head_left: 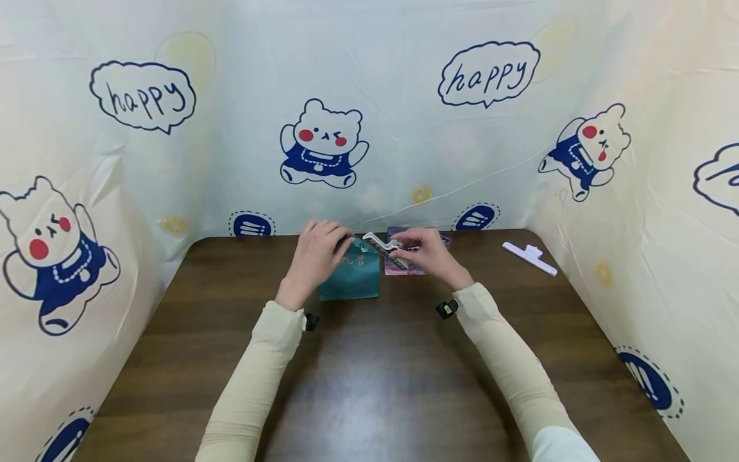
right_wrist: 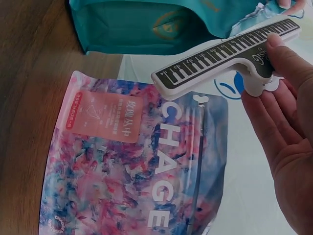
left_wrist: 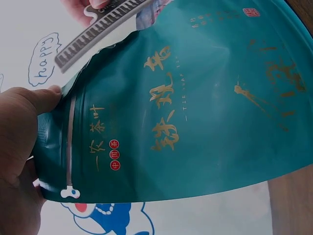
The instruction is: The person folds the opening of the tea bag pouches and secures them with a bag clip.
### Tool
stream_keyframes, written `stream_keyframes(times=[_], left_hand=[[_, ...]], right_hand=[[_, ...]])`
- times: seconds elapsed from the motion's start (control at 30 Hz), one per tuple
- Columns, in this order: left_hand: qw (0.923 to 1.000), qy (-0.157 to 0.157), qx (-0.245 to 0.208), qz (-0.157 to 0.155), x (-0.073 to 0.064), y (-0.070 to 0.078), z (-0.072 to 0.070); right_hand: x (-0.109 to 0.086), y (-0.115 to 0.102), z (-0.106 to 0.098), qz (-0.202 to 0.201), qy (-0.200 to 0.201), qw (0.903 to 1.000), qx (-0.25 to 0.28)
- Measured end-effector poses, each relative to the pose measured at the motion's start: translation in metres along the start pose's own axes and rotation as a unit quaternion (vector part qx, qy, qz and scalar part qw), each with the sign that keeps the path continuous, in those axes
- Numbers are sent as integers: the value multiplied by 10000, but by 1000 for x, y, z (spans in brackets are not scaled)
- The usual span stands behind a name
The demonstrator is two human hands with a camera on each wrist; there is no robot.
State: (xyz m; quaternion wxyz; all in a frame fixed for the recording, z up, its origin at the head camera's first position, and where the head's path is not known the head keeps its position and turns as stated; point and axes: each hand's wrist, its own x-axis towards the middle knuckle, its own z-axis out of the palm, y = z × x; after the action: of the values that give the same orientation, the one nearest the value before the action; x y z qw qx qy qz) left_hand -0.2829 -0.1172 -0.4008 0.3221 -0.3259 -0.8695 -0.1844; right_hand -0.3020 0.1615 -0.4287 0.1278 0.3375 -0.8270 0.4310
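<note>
A teal tea bag (left_wrist: 210, 98) with gold lettering stands on the table, its top edge pinched by my left hand (head_left: 316, 256). In the left wrist view the thumb and fingers (left_wrist: 29, 105) hold the bag near its zip strip. My right hand (head_left: 430, 253) grips a long bag clip (right_wrist: 225, 58) patterned like piano keys, thumb on one side of its handle and fingers on the other. The clip is beside the bag's top, tilted and apart from the left hand. Just behind it stands a pink and blue CHAGE bag (right_wrist: 132, 161), partly hidden by the right hand in the head view.
A lilac bag clip (head_left: 530, 258) lies on the right side of the dark wooden table (head_left: 358, 372). A pale printed cloth (head_left: 398, 141) with bears and "happy" bubbles rises along the back and both sides.
</note>
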Motion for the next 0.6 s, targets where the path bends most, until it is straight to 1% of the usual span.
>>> stream_keyframes(times=[0.1,0.33,0.47,0.6], left_hand=[[10000,-6,-22,29,-3,0,-1],[9999,44,-78,75,-1,-1,0],[9999,28,-74,76,-1,-1,1],[9999,21,-82,67,-2,-1,0]], right_hand=[[1,2,4,-64,-43,10000,-34],[5,5,4,-197,-92,9996,-161],[7,6,4,-309,-21,9992,-244],[9,6,4,-319,39,9993,-216]])
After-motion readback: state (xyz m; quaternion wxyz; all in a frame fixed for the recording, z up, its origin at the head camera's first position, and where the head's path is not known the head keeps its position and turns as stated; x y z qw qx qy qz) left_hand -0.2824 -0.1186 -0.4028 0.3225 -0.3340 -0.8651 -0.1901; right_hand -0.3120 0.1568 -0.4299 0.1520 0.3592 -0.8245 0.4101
